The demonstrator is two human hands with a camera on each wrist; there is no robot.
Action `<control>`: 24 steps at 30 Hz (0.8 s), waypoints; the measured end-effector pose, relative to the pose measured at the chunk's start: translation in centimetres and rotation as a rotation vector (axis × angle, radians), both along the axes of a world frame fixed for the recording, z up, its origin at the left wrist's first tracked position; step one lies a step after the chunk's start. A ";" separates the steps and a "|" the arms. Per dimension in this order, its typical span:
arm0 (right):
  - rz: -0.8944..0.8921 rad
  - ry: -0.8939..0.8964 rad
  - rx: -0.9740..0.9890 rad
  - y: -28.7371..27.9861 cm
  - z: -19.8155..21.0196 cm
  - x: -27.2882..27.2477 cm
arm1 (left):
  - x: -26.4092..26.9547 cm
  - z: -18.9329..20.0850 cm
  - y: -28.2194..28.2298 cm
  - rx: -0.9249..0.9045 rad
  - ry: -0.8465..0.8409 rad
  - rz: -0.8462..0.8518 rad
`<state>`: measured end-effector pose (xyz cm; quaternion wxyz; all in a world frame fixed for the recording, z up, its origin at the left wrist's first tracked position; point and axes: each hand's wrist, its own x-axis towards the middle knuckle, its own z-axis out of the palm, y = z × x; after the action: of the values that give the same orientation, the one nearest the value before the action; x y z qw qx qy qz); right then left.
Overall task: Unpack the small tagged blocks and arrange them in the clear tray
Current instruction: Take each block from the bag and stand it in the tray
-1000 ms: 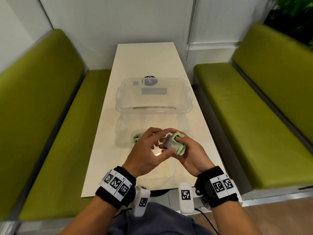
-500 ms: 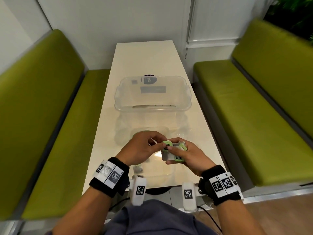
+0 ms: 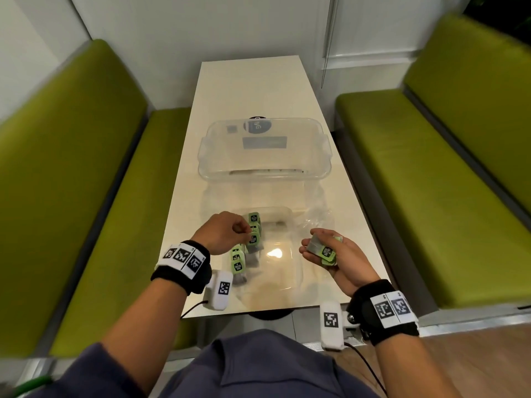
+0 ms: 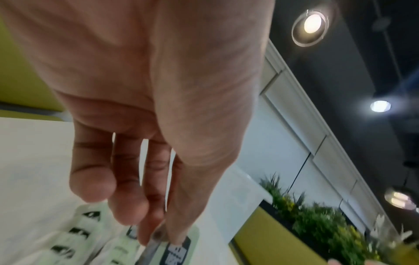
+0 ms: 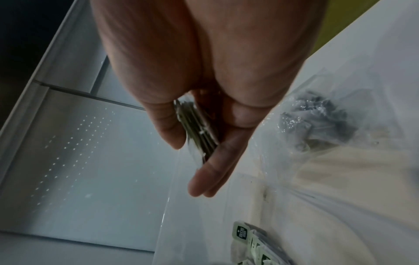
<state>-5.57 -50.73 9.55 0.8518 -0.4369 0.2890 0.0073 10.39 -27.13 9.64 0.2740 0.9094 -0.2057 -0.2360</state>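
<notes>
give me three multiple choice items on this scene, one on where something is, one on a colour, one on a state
1. Where is the row of blocks?
A. along the left side of the near tray
B. in the far tub
C. on the right bench

2. What colour are the benches?
A. grey
B. olive green
C. blue

3. What is the right hand doing?
A. resting flat on the table
B. holding a stack of blocks
C. gripping the far tub

Answers: 1 A, the head view shows them lined up by the left hand; 2 B, both benches are green; 3 B, fingers and thumb close round the stack in the head and right wrist views.
</notes>
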 end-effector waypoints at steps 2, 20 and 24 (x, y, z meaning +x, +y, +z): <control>-0.005 0.003 -0.002 0.0 0.0 0.0 | 0.4 -1.4 -0.3 0.103 0.007 -0.051; 0.025 0.010 0.030 0.0 0.3 0.2 | 1.0 -5.6 -2.5 0.445 -0.128 -0.150; 0.088 -0.013 0.138 0.0 0.5 0.2 | 1.0 -5.2 -2.4 0.401 -0.130 -0.115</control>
<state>-5.38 -50.72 10.05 0.8805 -0.3897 0.2629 0.0618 11.38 -29.48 4.47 0.0597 0.9458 -0.2235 -0.2281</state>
